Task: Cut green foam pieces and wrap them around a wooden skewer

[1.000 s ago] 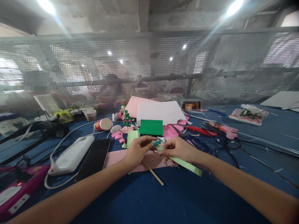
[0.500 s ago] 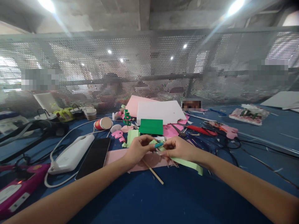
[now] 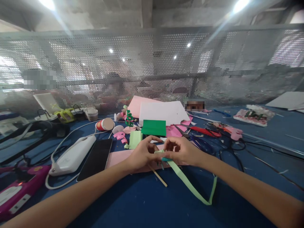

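Both hands meet at the centre, fingertips nearly touching. Pinched in my left hand (image 3: 143, 155) is the rolled or folded end of a light green paper strip (image 3: 186, 182). My right hand (image 3: 184, 152) grips the same strip close by, and its long tail hangs down and bends up to the right. A small teal piece (image 3: 166, 159) shows under the fingertips; its kind I cannot make out. Below my left hand a thin wooden stick (image 3: 159, 178) slants over pink paper (image 3: 118, 159); its upper end is hidden.
Ahead lie green paper (image 3: 154, 128), white sheets (image 3: 163, 112) and a pink paper curl (image 3: 120, 136). A phone (image 3: 96, 158) and a white power bank (image 3: 73, 155) are at left. Red-handled pliers (image 3: 205, 132), a pink glue gun (image 3: 234, 132) and cables are at right.
The teal piece has gone lower and is now mostly covered by fingers. The strip's tail has swung out from beside my right wrist and hangs longer, nearer to me.
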The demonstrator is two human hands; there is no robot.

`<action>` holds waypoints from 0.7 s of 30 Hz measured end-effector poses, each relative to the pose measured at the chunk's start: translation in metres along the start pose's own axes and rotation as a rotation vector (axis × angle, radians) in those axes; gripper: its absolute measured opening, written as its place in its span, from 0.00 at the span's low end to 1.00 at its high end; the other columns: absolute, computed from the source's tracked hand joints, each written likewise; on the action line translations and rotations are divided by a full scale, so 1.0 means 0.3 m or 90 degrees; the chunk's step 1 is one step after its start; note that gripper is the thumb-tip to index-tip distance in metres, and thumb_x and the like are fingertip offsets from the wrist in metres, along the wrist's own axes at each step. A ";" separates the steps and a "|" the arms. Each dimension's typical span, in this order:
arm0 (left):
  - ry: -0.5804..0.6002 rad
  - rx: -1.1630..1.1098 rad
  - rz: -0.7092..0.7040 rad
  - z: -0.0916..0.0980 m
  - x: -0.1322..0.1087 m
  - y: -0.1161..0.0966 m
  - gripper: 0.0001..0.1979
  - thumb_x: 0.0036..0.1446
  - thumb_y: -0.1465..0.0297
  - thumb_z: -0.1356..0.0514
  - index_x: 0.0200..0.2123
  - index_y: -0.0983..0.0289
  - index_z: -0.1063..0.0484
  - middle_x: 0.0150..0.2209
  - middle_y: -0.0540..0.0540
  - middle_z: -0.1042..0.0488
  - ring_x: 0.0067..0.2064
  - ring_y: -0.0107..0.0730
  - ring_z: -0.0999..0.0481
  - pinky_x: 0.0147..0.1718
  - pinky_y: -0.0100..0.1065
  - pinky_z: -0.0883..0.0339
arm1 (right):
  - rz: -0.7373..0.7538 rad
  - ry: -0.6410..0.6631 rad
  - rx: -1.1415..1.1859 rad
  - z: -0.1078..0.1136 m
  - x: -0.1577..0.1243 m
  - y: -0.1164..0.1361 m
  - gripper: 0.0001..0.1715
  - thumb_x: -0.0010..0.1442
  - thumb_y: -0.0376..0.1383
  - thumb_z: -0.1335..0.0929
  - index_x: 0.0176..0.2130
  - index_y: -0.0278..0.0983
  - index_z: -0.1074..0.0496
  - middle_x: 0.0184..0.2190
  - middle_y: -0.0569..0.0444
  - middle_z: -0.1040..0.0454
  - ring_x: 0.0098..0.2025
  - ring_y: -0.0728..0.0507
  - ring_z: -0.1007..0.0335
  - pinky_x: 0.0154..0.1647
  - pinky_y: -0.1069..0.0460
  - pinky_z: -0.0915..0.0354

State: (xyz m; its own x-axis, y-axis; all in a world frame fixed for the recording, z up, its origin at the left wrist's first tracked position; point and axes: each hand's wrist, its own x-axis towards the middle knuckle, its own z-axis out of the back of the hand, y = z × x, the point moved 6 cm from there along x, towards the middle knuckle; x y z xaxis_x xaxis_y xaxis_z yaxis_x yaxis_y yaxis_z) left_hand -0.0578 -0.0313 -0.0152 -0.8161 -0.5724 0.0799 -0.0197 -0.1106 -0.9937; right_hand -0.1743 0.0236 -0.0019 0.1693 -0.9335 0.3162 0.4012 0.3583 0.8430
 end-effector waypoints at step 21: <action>0.009 -0.033 0.016 0.011 0.008 0.009 0.21 0.38 0.72 0.31 0.36 0.66 0.34 0.23 0.48 0.28 0.24 0.25 0.27 0.26 0.27 0.34 | 0.171 -0.003 -0.285 0.044 -0.021 0.112 0.13 0.50 0.36 0.31 0.37 0.33 0.31 0.29 0.53 0.29 0.28 0.49 0.33 0.28 0.55 0.37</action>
State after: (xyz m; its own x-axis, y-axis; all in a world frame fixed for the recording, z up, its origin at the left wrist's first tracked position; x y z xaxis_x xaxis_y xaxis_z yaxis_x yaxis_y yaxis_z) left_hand -0.0581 -0.0356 -0.0176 -0.8247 -0.5629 0.0544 -0.0287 -0.0544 -0.9981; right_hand -0.1739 0.0413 0.0302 0.3165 -0.8070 0.4986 0.6895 0.5567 0.4634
